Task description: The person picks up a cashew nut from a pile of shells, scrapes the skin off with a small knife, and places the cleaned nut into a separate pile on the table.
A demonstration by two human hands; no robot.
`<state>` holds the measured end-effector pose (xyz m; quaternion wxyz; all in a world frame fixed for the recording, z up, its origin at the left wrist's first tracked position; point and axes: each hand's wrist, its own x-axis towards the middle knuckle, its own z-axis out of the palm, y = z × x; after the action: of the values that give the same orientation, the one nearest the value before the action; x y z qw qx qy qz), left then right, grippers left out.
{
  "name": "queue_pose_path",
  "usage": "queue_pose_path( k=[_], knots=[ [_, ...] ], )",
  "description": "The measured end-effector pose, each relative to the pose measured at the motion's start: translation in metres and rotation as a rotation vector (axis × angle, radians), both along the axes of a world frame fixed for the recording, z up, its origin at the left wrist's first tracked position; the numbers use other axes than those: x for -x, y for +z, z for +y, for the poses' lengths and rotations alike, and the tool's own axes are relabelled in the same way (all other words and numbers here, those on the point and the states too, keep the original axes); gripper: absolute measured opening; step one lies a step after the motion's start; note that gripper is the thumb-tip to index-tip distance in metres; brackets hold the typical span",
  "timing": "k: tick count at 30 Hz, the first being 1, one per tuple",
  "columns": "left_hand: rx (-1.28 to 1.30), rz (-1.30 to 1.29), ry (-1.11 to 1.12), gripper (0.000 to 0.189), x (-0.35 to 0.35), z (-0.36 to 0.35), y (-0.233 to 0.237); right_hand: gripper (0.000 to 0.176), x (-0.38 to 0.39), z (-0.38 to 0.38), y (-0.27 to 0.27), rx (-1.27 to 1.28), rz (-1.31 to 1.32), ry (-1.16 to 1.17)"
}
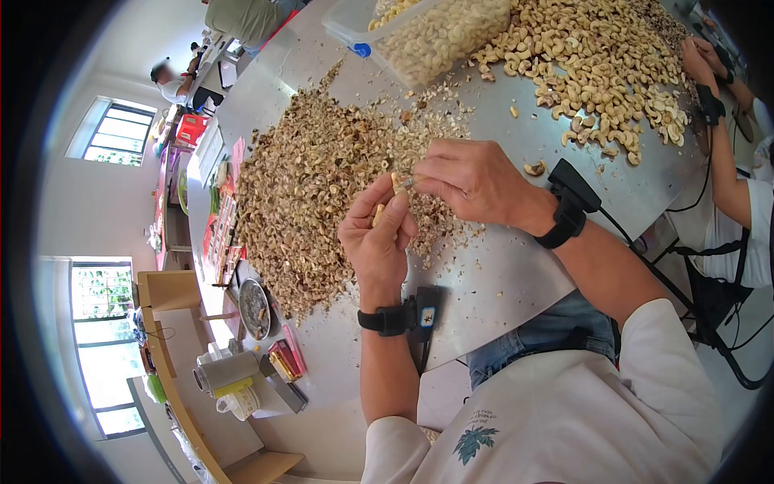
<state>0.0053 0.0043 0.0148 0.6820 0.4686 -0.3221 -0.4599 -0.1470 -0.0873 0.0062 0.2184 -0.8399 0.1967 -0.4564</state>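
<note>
My left hand (pixel 377 234) is closed around cashew nuts, one of them pinched upright at the fingertips (pixel 397 182) and another lying between thumb and fingers (pixel 378 214). Against the upper cashew, my right hand (pixel 476 181) holds a small grey metal tool (pixel 409 181), its fingers pressed together; most of the tool is hidden. Both hands are over the right edge of a wide heap of brown shell and skin fragments (pixel 298 194). Black straps with small devices are on both wrists.
A clear plastic tub of cashews (pixel 439 44) stands at the top, beside a large cashew pile (pixel 597 68). At the right edge are another person's hands (pixel 703 60). A metal bowl (pixel 255 308) and red-yellow box (pixel 285 360) lie lower left. Black cables run at right.
</note>
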Motion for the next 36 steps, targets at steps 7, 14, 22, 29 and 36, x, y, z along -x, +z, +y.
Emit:
queue_pose_path(
  k=[7,14,22,29,36],
  knots=[
    [-0.002,0.015,0.008,0.028,0.001,0.000,0.002,0.015,-0.003,0.001,0.000,0.069,-0.029,-0.063],
    [-0.037,-0.014,0.034,0.025,0.004,0.001,0.007,0.016,-0.006,0.004,-0.001,0.026,-0.059,-0.104],
    [-0.030,-0.023,0.039,0.028,0.005,-0.001,0.009,0.013,0.000,-0.003,0.002,-0.085,-0.097,0.001],
    [-0.007,-0.023,0.038,0.030,0.003,0.000,0.004,0.012,0.003,-0.004,0.001,-0.136,-0.005,0.159],
    [-0.060,-0.028,0.062,0.031,0.005,0.000,0.007,0.015,0.001,-0.001,-0.002,-0.163,0.024,0.112]
  ],
)
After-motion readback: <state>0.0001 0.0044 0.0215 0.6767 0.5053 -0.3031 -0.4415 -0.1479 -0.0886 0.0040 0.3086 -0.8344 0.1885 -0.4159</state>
